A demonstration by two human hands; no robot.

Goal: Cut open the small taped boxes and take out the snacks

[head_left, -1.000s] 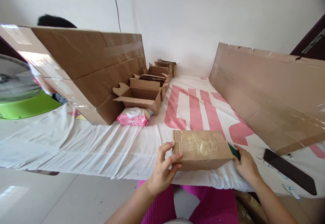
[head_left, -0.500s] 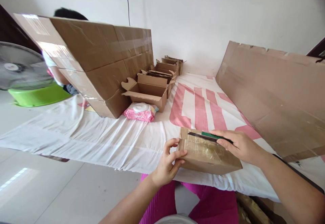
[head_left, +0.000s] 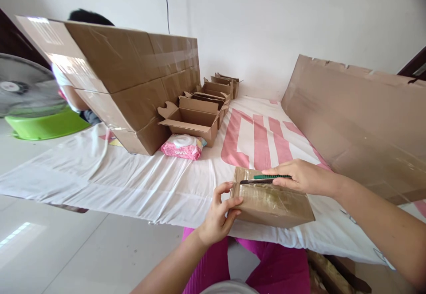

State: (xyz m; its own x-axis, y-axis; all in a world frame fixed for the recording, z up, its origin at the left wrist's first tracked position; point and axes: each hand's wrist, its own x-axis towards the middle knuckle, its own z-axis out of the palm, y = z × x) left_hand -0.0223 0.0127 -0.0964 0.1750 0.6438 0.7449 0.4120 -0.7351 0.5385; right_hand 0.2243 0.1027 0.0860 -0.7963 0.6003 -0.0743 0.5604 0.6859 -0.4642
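A taped cardboard box [head_left: 276, 203] lies near the table's front edge. My left hand [head_left: 222, 212] grips its left end, fingers on the top edge and the side. In my right hand [head_left: 296, 176] is a green utility knife [head_left: 266, 177], its dark blade lying along the top seam near the left end. Clear tape covers part of the box top. Whether the blade has cut into the tape, I cannot tell.
Stacked taped cartons [head_left: 123, 76] stand at left, beside a row of open small boxes [head_left: 195, 118] and a pink wipes pack [head_left: 183, 146]. A large cardboard sheet [head_left: 359, 125] leans at right. Behind the cartons sits a person [head_left: 76, 96] near a fan [head_left: 26, 87].
My right hand has moved left with the utility knife, bringing the blade tip down to the seam by the box's left end. My left hand keeps its hold.
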